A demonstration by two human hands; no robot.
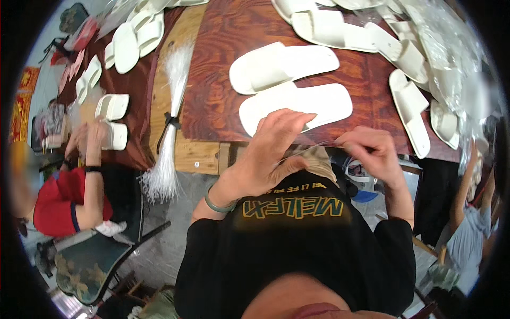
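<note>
Resting on the near end of a flat white foam slipper (297, 106), the left hand (265, 154) lies at the near edge of the dark red wood-grain table (223, 90). Its fingers are spread slightly apart and curl over the slipper's heel end, while the thumb presses toward the forefinger on a thin clear plastic strand (311, 150). A green bangle (215, 204) circles that wrist. The strand runs right to the right hand (372, 151), which sits just beyond the table's near edge; its fingertips are pinched together on the strand's other end.

A second white foam slipper (281, 65) lies just beyond the first, touching it along one side. Farther right, a loose heap of white slippers (409, 80) spreads beside crumpled clear plastic bags (451, 48).

To the left, a tied bundle of clear plastic strands (169, 122) hangs over the table's edge on a pale wooden board (164, 80). Far left, a co-worker in a red top (58, 204) holds a white slipper (114, 135) with both hands. At the right edge, another person in a pale blue top (467, 239) sits close to the table.
</note>
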